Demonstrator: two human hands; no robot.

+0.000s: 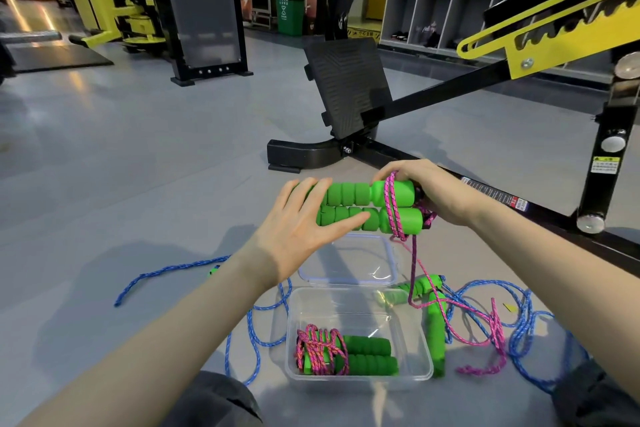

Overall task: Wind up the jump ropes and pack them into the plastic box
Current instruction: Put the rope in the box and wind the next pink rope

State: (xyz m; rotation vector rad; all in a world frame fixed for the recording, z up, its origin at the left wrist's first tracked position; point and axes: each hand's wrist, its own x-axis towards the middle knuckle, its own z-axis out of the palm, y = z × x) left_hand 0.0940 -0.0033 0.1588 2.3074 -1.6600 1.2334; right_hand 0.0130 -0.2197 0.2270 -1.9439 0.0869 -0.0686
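Note:
Two green foam handles [360, 206] of a pink jump rope lie side by side in the air above the box. My left hand [304, 225] grips their left ends, thumb under and fingers over. My right hand [429, 194] holds their right ends, where the pink rope [393, 208] loops round both handles. The rest of that rope hangs down to the floor [478, 333]. The clear plastic box [408, 329] on the floor holds one wound pink rope with green handles [343, 354].
The box's clear lid [349, 263] lies just behind it. A blue rope [256, 319] sprawls on the floor left and right of the box, with two more green handles [434, 329] at the box's right side. A black and yellow gym bench frame [485, 94] stands ahead.

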